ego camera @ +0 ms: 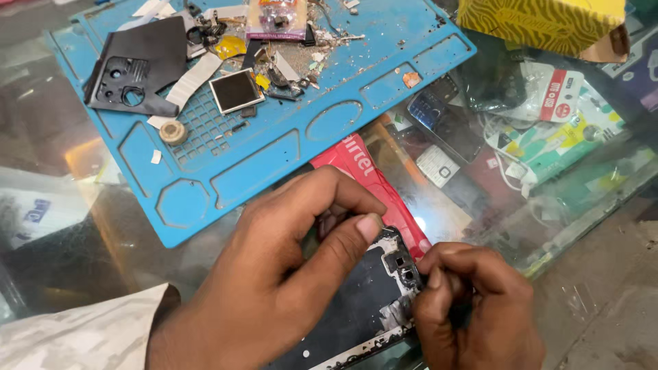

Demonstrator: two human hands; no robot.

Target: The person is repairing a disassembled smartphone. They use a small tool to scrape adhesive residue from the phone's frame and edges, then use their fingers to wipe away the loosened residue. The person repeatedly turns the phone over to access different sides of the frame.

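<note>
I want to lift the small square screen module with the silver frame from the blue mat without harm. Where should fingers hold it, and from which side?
Judging by its pose, pinch the small square screen module with the silver frame by two opposite frame edges, from above. It lies flat, dark glass up, on the blue silicone work mat; the near edge looks freest, with scraps crowding the right.

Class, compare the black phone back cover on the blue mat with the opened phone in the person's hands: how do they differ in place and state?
The black back cover lies untouched on the blue mat; the opened phone is gripped by the left hand and right hand over the glass counter. The cover is a bare shell with cut-outs; the phone shows inner parts. Both are black.
</note>
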